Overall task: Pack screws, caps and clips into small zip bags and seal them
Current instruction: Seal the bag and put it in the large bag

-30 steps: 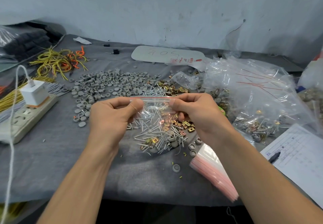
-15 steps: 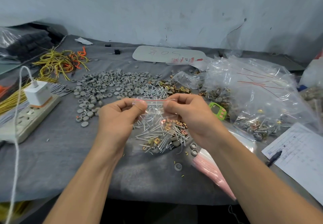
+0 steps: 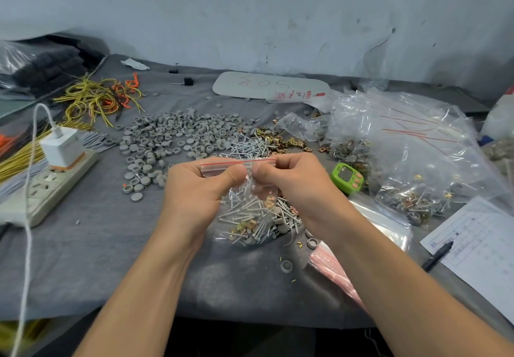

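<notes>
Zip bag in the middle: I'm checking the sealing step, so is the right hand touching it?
Touching. The head view shows the right hand pinching the small zip bag near its red-striped top, thumb on the plastic.

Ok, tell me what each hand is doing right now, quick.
Left hand: pinching the small zip bag at its top seal.
Right hand: pinching the same bag's top seal.

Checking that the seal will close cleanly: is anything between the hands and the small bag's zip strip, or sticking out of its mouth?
Nothing visible. The left hand and right hand pinch the zip strip directly, and the screws lie low in the small bag, below the strip. The part under the thumbs is hidden.
</notes>
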### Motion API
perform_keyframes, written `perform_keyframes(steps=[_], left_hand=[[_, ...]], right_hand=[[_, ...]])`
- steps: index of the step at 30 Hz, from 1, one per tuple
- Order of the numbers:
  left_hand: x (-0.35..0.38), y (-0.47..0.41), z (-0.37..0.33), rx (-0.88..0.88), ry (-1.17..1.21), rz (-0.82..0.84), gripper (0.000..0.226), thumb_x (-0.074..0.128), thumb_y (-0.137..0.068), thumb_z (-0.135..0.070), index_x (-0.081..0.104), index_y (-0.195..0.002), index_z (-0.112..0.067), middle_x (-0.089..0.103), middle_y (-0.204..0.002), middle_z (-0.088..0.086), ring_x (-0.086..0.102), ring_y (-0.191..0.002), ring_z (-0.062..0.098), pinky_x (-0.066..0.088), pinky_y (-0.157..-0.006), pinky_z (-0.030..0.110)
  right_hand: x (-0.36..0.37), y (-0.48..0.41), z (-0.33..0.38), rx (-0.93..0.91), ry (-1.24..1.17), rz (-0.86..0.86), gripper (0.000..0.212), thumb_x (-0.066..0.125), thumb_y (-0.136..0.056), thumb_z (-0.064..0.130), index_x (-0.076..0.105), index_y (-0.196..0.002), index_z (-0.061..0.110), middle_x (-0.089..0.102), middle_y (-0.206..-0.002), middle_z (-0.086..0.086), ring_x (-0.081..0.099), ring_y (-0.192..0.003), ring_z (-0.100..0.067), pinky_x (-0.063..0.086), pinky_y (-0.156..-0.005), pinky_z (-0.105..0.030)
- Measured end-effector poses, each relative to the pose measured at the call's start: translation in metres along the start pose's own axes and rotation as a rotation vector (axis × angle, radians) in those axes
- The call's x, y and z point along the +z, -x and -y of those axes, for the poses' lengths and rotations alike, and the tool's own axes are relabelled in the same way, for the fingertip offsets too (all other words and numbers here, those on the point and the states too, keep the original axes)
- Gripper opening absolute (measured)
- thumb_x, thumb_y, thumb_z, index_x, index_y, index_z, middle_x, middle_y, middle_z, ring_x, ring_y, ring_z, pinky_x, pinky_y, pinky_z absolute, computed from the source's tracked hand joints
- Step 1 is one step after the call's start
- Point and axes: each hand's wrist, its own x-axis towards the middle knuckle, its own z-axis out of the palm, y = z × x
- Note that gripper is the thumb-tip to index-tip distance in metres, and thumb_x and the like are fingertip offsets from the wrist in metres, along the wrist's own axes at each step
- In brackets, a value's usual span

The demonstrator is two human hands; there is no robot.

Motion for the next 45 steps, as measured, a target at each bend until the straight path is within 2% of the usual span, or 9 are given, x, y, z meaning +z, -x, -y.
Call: perform_keyframes(steps=[2, 7, 10, 13, 29, 33, 36, 41, 45], left_hand=[[0.000, 0.001, 0.000, -0.011, 0.004, -0.008, 0.017, 0.084, -0.066, -0.024, 0.084, -0.082, -0.018, 0.079, -0.081, 0.009, 0.070, -0.070, 0.014, 0.056, -0.063, 0.021], [-0.001, 0.002, 0.000, -0.030, 0.005, -0.010, 0.023, 0.084, -0.063, -0.025, 0.083, -0.083, -0.013, 0.079, -0.080, 0.009, 0.070, -0.068, 0.013, 0.055, -0.060, 0.020], [-0.001, 0.002, 0.000, -0.034, -0.005, -0.011, 0.022, 0.085, -0.064, -0.029, 0.083, -0.083, -0.017, 0.078, -0.080, 0.009, 0.068, -0.069, 0.015, 0.056, -0.063, 0.024], [-0.001, 0.002, -0.002, -0.017, 0.007, -0.011, 0.017, 0.084, -0.064, -0.029, 0.084, -0.079, -0.020, 0.078, -0.076, 0.008, 0.066, -0.063, 0.011, 0.051, -0.056, 0.018], [0.002, 0.004, -0.004, 0.006, 0.002, -0.002, 0.012, 0.083, -0.068, -0.030, 0.084, -0.077, -0.023, 0.077, -0.070, 0.006, 0.069, -0.055, 0.010, 0.051, -0.052, 0.017], [0.002, 0.004, -0.005, 0.018, -0.023, -0.005, 0.008, 0.082, -0.069, -0.032, 0.083, -0.076, -0.029, 0.076, -0.070, 0.006, 0.071, -0.057, 0.013, 0.053, -0.052, 0.019], [0.003, 0.002, -0.004, 0.002, -0.033, -0.027, 0.006, 0.082, -0.070, -0.031, 0.083, -0.075, -0.030, 0.077, -0.072, 0.004, 0.072, -0.060, 0.013, 0.054, -0.054, 0.020], [-0.004, -0.001, -0.008, 0.044, -0.094, -0.022, 0.025, 0.088, -0.072, -0.007, 0.081, -0.092, -0.020, 0.080, -0.084, 0.001, 0.077, -0.078, 0.013, 0.057, -0.068, 0.018], [-0.009, -0.001, -0.013, 0.113, -0.128, -0.010, 0.029, 0.087, -0.071, 0.002, 0.083, -0.083, -0.025, 0.080, -0.082, 0.000, 0.078, -0.080, 0.015, 0.058, -0.069, 0.019]], right_hand=[[-0.001, 0.000, 0.000, -0.010, 0.011, -0.006, 0.006, 0.079, -0.088, 0.012, 0.080, -0.084, 0.007, 0.077, -0.075, -0.013, 0.073, -0.065, -0.019, 0.054, -0.068, -0.026], [-0.003, 0.002, 0.001, -0.043, 0.014, -0.004, 0.003, 0.081, -0.084, 0.011, 0.081, -0.081, 0.012, 0.077, -0.074, -0.013, 0.071, -0.062, -0.019, 0.053, -0.060, -0.020], [-0.002, 0.002, 0.001, -0.063, -0.004, 0.001, 0.003, 0.079, -0.085, 0.013, 0.081, -0.083, 0.012, 0.077, -0.074, -0.013, 0.071, -0.064, -0.022, 0.057, -0.064, -0.027], [-0.002, 0.003, 0.003, -0.082, 0.002, 0.002, 0.003, 0.079, -0.086, 0.013, 0.081, -0.085, 0.016, 0.078, -0.076, -0.012, 0.073, -0.068, -0.026, 0.059, -0.068, -0.031], [0.000, -0.002, 0.003, -0.020, -0.151, 0.009, 0.017, 0.076, -0.086, 0.000, 0.078, -0.071, 0.008, 0.072, -0.067, -0.012, 0.068, -0.060, -0.018, 0.056, -0.063, -0.024], [0.000, -0.003, 0.002, 0.008, -0.184, 0.006, 0.009, 0.076, -0.086, -0.001, 0.076, -0.077, 0.002, 0.073, -0.073, -0.016, 0.070, -0.063, -0.020, 0.057, -0.064, -0.025], [0.000, -0.001, 0.003, 0.021, -0.172, 0.021, 0.007, 0.075, -0.088, 0.001, 0.078, -0.083, 0.004, 0.074, -0.073, -0.013, 0.071, -0.063, -0.018, 0.055, -0.061, -0.021], [0.002, 0.000, 0.004, 0.005, -0.123, 0.000, 0.005, 0.075, -0.089, 0.002, 0.078, -0.087, 0.005, 0.076, -0.073, -0.012, 0.072, -0.064, -0.016, 0.055, -0.063, -0.021], [0.003, 0.002, 0.006, -0.014, -0.053, -0.014, 0.007, 0.077, -0.087, 0.002, 0.080, -0.084, 0.008, 0.077, -0.074, -0.013, 0.072, -0.064, -0.014, 0.051, -0.059, -0.015]])
